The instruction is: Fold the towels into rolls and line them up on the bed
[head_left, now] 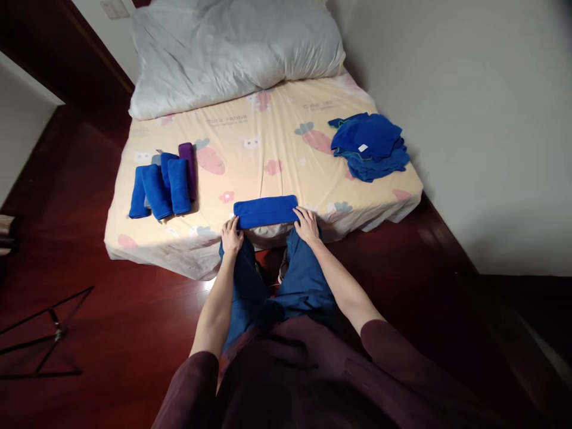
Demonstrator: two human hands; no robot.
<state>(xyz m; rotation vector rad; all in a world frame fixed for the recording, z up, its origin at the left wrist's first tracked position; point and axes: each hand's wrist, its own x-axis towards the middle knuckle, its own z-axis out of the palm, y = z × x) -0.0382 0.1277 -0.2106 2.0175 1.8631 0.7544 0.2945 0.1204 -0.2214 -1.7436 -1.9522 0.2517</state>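
A blue towel point(266, 212), folded into a long flat strip, lies along the front edge of the bed. At its left end my left hand point(232, 236) grips the near corner, fingers bent over the edge. My right hand point(307, 225) holds the opposite end the same way, its fingertips on the cloth. To the left lies a group of rolled blue towels point(179, 186), with a purple roll point(188, 170) and a partly hidden grey one among them. A loose pile of blue towels point(370, 146) with a white tag sits at the right.
The bed point(272, 143) has a cream sheet printed with carrots and rabbits. A bulky white quilt point(236, 53) covers its far end. A white wall point(482, 131) runs along the right. On the dark red floor at left stand black metal legs point(56, 325).
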